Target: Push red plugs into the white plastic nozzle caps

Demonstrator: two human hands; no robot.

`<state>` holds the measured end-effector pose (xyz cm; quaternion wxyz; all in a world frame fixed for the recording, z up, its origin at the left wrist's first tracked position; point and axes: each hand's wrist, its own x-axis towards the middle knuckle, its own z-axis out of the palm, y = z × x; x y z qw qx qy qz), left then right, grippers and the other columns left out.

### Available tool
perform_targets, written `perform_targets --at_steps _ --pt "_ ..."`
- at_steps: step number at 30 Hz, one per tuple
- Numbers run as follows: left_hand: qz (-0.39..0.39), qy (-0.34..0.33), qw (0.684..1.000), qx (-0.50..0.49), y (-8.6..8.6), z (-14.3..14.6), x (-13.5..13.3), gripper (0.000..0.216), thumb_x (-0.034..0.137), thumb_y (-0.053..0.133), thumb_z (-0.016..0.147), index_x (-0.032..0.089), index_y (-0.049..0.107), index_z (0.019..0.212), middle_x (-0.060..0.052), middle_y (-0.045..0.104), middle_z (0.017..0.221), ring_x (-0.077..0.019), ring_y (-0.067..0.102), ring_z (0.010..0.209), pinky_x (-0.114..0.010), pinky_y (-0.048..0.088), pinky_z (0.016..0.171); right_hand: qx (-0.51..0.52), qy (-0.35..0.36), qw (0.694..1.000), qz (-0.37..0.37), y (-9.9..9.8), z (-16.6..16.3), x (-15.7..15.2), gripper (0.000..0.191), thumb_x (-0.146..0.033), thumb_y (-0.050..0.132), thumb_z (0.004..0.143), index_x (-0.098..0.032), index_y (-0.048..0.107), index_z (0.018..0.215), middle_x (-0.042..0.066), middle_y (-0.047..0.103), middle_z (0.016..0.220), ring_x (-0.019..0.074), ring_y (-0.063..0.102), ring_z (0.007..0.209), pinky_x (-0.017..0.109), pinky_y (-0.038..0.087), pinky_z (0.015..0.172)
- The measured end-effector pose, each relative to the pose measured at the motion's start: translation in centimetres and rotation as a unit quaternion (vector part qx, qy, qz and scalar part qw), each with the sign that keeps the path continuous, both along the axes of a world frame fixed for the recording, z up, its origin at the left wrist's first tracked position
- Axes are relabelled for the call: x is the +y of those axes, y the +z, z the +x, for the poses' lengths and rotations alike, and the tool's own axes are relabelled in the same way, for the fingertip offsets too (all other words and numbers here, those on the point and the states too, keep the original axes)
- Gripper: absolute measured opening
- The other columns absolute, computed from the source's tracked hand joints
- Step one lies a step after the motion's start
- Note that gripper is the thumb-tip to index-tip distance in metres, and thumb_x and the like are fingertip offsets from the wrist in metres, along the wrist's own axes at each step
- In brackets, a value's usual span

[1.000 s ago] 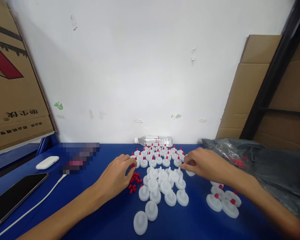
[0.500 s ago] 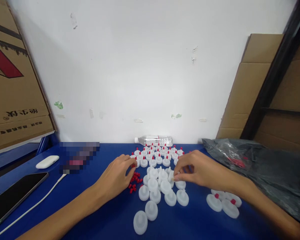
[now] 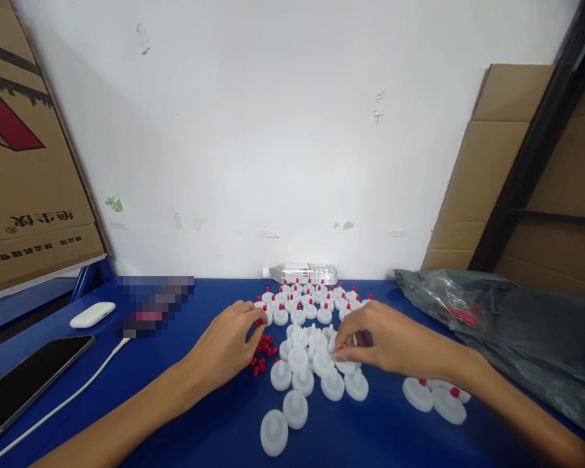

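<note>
My left hand is closed in a pinch at the left of the pile, with a bit of red cap showing at its fingertips. Just below it lie loose small red caps. Over the right side of the heap of bare white nozzle lids, my right hand has thumb and fingers pinched together on a white nozzle lid, mostly hidden by the fingers. Behind both hands stand rows of white lids with red tips. Two bare lids lie nearer the front.
A clear bottle lies against the wall. Several red-tipped lids rest under my right forearm. At right is a dark plastic bag; at left are a phone, a white case and a cable.
My right hand has shifted slightly left and down over the heap, its fingers now lower among the white lids. My left hand has stayed where it was.
</note>
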<state>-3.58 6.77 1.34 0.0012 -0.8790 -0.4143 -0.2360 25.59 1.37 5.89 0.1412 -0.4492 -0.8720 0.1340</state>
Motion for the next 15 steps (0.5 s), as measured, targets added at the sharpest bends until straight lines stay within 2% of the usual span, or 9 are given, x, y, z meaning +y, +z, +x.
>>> perform_targets --at_steps 4,7,11,15 --pt "-0.004 0.000 1.000 0.002 0.0 0.0 0.0 0.019 0.017 0.049 0.095 0.020 0.068 0.094 -0.006 0.068 0.095 -0.0244 0.062 0.092 -0.036 0.048 0.080 -0.008 0.009 1.000 0.002 -0.1 0.0 0.0 0.016 -0.039 0.067 0.091 -0.028 0.078 0.091 -0.002 0.076 0.079 0.0146 0.067 0.069 0.026 0.043 0.062" --pt "-0.004 0.000 1.000 0.001 0.0 0.0 0.1 0.019 0.016 0.049 0.095 0.021 0.068 0.095 -0.006 0.068 0.096 -0.0246 0.062 0.093 -0.036 0.048 0.080 -0.008 0.006 1.000 0.021 0.2 0.1 0.0 0.025 -0.044 0.061 0.095 -0.026 0.077 0.089 0.000 0.075 0.078 0.0150 0.065 0.067 0.027 0.042 0.062" --pt "-0.005 -0.006 1.000 -0.001 -0.2 -0.2 0.3 0.019 0.014 0.049 0.095 0.022 0.067 0.099 -0.005 0.069 0.100 -0.0250 0.061 0.098 -0.037 0.048 0.083 -0.006 -0.051 0.992 0.118 0.5 0.4 0.5 0.040 -0.046 0.049 0.101 -0.022 0.072 0.080 0.001 0.071 0.074 0.0138 0.059 0.061 0.028 0.036 0.058" --pt "-0.008 -0.010 1.000 0.003 -0.5 -0.2 0.5 0.021 0.013 0.048 0.095 0.021 0.067 0.101 -0.006 0.070 0.102 -0.0249 0.059 0.099 -0.037 0.048 0.085 -0.070 -0.118 0.966 0.219 0.3 1.2 1.1 0.040 -0.043 0.044 0.103 -0.023 0.069 0.079 0.001 0.068 0.072 0.0154 0.057 0.060 0.029 0.031 0.057"
